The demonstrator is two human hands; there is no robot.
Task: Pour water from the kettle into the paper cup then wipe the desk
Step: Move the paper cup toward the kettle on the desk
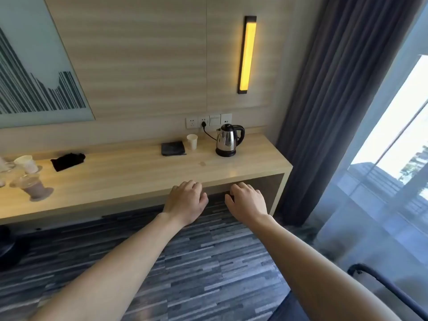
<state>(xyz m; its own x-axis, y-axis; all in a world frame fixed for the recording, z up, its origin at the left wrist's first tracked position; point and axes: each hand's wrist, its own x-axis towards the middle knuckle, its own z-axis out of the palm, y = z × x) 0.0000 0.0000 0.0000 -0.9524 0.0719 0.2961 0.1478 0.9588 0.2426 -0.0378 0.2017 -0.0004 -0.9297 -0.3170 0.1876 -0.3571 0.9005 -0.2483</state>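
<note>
While both arms reach toward the desk (129, 179), a dark cloth (173, 148) lies left of the paper cup (192, 141), then the kettle (228, 140) (on its base). Left hand (185, 201) and right hand (246, 201) hover loosely curled, holding nothing.

Your single head camera looks forward and down from standing height, set back from the desk (139, 177), facing the wall; your forearms fill the wide-angle foreground.

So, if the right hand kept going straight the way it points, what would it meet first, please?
Probably the desk's front edge, just ahead of the right hand; above that, the kettle lies roughly in line. Depth is unclear.
</note>
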